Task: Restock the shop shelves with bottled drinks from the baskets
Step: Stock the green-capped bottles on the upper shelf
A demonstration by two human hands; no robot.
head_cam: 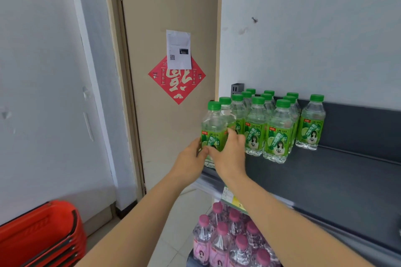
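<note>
Both hands are holding one green-capped lime soda bottle [213, 123] upright at the left end of the dark grey shelf [325, 180]. The left hand [191, 158] is gripping its lower left side, the fingers curling round behind the label and the thumb lying across the front. The right hand [231, 149] is gripping from the right, its fingers bending over the label's upper edge and its thumb meeting the left thumb low on the front. The hands are hiding the bottle's base, so I cannot tell whether it is resting on the shelf. Just right of the right fingers, rows of matching bottles [276, 134] are standing close together. Below the fingers, pink-capped bottles [227, 240] are crowding a lower shelf, and well down to their left a red basket [39, 234] is sitting.
</note>
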